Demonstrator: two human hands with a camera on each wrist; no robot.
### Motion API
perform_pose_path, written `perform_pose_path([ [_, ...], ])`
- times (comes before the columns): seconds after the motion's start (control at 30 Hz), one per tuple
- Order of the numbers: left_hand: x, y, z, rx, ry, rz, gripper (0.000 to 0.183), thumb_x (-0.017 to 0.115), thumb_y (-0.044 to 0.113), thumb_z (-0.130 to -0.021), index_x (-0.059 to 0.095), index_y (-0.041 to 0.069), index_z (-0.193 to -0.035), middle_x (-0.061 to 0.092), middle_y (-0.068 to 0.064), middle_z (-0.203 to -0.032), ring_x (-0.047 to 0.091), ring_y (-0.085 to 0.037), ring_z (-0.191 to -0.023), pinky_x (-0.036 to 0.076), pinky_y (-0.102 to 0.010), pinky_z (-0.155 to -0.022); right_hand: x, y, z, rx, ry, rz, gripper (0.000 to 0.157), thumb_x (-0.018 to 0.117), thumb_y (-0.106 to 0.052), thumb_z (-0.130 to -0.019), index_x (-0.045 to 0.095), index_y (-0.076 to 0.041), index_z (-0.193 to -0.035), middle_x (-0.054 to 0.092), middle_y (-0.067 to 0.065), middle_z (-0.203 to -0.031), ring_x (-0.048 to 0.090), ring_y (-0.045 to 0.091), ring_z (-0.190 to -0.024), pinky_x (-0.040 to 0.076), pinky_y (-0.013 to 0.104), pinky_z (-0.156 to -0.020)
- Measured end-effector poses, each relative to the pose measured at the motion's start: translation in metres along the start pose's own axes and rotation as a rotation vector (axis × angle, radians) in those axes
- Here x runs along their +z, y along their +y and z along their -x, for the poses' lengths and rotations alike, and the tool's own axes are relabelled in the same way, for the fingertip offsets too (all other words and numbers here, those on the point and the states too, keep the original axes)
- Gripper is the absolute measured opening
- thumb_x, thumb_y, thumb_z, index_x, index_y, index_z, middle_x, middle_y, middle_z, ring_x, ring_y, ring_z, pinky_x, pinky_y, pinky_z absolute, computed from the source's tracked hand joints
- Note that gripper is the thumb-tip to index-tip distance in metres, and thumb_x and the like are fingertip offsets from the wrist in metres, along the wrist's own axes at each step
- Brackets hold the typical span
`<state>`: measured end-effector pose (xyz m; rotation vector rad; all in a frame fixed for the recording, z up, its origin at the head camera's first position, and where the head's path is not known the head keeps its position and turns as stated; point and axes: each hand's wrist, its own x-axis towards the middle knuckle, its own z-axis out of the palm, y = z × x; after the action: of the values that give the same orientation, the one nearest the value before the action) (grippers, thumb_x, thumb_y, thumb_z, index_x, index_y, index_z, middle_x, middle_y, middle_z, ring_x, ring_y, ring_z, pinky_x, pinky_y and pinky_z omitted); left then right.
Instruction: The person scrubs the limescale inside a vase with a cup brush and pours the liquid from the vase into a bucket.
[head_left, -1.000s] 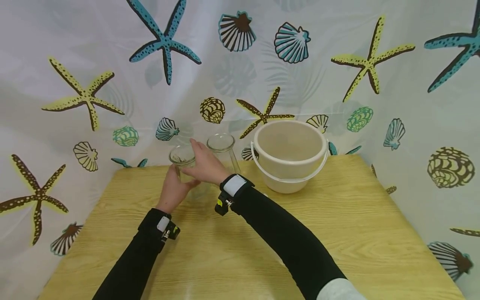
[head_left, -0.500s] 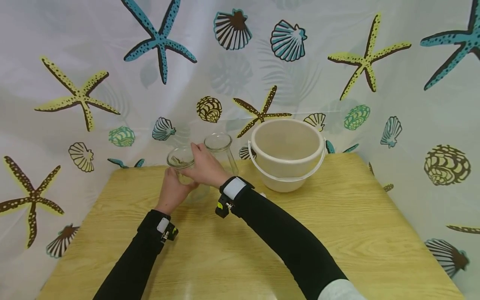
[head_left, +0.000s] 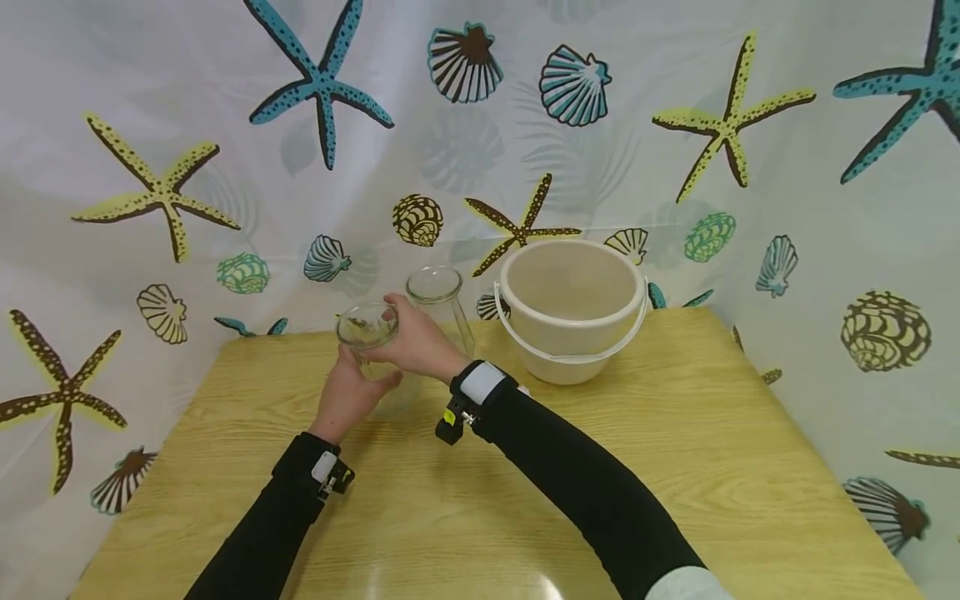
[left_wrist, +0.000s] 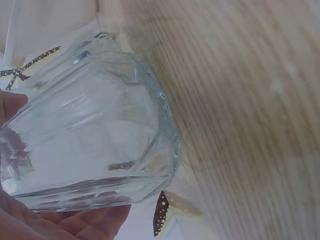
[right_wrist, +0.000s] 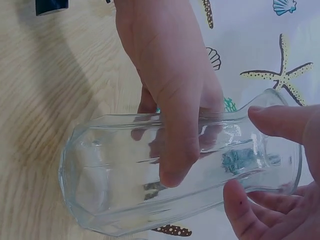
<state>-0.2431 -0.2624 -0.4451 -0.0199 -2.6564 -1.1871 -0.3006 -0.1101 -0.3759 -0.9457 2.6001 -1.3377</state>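
Observation:
Both hands hold a clear glass vase (right_wrist: 110,175) with a faceted body and a flared round rim. My left hand (head_left: 351,396) grips its body from the left; in the right wrist view the thumb lies across the glass. My right hand (head_left: 420,342) grips the neck just under the rim, thumb and fingers on opposite sides. The vase's heavy base sits close over the wooden table in the left wrist view. Behind and right of it stands a second clear glass vase (head_left: 459,327), partly hidden by my right hand.
A cream bucket (head_left: 570,346) with a white handle stands at the back right of the wooden table (head_left: 675,433). A white curtain (head_left: 480,150) printed with starfish and shells hangs behind and along both sides. A small white thing (head_left: 523,390) peeks out beside my right sleeve.
The held vase and both hands have come slightly toward me, and its rim has shifted a little right, away from the back curtain. The second vase and the bucket stay in place.

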Motion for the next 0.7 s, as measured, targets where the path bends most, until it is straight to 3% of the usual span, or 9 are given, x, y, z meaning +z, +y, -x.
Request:
perform_pose_path([
  [0.27,0.01,0.023,0.015,0.065,-0.068,-0.002,0.105,0.073,0.042,-0.081,0.0,0.023,-0.152,0.046,-0.018,-0.136,0.047,-0.031,-0.114,0.046,-0.055,-0.086,-0.016,0.006,0.03,0.028,0.07,-0.033,0.097,0.081,-0.049,-0.068,0.032,-0.014,-0.145,0.056,0.005,-0.129,0.051,0.014,-0.109,0.05,0.039,-0.084],
  [0.7,0.021,0.056,0.054,0.109,-0.109,-0.053,0.104,0.075,0.046,-0.077,0.004,0.028,-0.151,0.047,-0.011,-0.139,0.049,-0.018,-0.113,0.049,-0.049,-0.085,-0.034,0.004,0.087,-0.02,0.093,-0.026,0.095,0.079,-0.052,-0.069,0.034,-0.017,-0.145,0.057,-0.002,-0.125,0.051,0.011,-0.109,0.05,0.04,-0.083],
])
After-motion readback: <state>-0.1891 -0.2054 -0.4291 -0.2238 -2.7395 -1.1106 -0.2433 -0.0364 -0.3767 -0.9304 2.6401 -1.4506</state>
